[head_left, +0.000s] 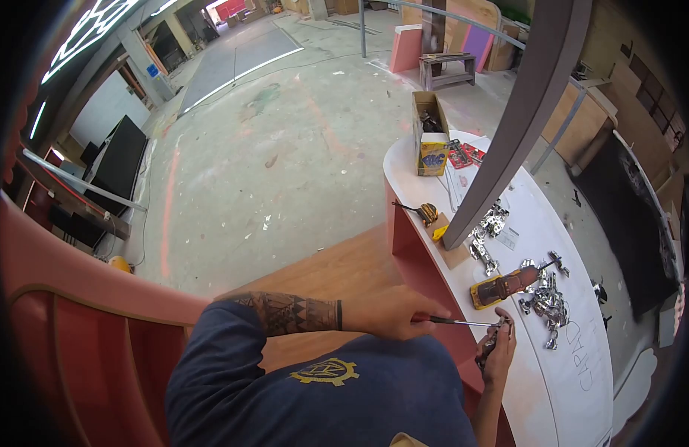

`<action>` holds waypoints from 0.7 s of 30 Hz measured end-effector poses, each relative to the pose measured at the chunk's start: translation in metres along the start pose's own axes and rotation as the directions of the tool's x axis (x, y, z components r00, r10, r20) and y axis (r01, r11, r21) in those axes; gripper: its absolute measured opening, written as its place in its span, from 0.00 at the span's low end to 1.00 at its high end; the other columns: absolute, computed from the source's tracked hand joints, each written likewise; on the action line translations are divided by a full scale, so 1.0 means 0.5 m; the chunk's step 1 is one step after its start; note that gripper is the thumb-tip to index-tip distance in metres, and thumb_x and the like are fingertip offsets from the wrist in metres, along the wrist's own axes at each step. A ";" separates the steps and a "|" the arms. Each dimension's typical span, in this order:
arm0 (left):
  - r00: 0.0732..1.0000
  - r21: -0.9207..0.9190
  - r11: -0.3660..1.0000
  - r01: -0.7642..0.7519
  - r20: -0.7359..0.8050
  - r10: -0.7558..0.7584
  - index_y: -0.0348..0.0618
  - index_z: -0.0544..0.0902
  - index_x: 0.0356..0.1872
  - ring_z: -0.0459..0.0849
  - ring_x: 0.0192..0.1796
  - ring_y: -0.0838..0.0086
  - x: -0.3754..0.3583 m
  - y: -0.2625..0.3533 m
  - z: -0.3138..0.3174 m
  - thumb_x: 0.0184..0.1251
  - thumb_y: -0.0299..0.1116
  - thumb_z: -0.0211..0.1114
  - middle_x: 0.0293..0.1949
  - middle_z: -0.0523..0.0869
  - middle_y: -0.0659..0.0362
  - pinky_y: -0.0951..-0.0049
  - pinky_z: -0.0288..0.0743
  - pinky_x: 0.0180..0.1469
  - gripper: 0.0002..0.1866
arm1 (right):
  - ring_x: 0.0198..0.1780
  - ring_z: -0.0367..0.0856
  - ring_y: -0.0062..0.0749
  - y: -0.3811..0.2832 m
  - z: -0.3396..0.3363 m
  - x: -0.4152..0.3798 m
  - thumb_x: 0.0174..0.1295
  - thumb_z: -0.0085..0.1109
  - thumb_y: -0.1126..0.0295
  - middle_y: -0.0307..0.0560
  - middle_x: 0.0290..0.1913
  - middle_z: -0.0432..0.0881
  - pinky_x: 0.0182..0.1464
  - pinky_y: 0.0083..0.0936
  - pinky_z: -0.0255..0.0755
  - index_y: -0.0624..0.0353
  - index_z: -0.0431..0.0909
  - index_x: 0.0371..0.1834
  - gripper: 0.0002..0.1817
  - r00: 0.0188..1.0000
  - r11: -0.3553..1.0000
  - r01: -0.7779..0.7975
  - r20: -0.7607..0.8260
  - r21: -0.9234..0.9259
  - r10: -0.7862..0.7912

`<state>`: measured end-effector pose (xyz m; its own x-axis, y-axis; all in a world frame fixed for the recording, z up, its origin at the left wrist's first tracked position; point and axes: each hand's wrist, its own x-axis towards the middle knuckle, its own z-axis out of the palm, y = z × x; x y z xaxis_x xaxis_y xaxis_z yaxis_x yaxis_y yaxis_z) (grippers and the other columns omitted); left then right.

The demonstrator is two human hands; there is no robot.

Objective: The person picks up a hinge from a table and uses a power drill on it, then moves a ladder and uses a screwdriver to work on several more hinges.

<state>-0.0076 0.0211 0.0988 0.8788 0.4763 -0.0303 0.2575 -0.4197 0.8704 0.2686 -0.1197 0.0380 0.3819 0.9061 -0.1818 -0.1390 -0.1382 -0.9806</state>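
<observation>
My left hand [400, 311], at the end of a tattooed forearm, reaches across my chest and is closed around the handle of a screwdriver [470, 323]. The screwdriver's shaft points right, its tip at a small metal hinge [490, 346]. My right hand [502, 357] grips that hinge beside the white curved countertop [519, 372]; the fingers partly cover it. Just beyond lies a yellow and dark cordless drill [508, 286] with a bit in its chuck. Shiny metal hinges [547, 307] are piled around the drill, and more hinges [487, 232] lie farther back.
A grey post [508, 141] rises through the countertop's left side. Near it are a tape measure [429, 214], an open cardboard box [433, 155] and red packets [464, 155]. Red curved panels [99, 357] stand at left. A wooden bench [446, 68] stands on the concrete floor beyond.
</observation>
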 end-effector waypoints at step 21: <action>0.962 -0.250 0.931 0.265 0.135 -0.238 0.48 0.89 0.65 0.88 0.31 0.65 0.024 0.048 -0.038 0.77 0.33 0.66 0.39 0.94 0.53 0.65 0.82 0.40 0.19 | 0.16 0.69 0.19 0.010 -0.008 -0.018 0.88 0.40 0.49 0.37 0.32 0.71 0.17 0.19 0.62 0.59 0.72 0.72 0.27 0.998 0.998 -0.060 0.030 0.031 0.060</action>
<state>0.0014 0.0315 0.1286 0.8384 0.4534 -0.3025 0.3726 -0.0716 0.9252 0.2683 -0.1303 0.0342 0.3451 0.9080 -0.2376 -0.1904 -0.1801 -0.9650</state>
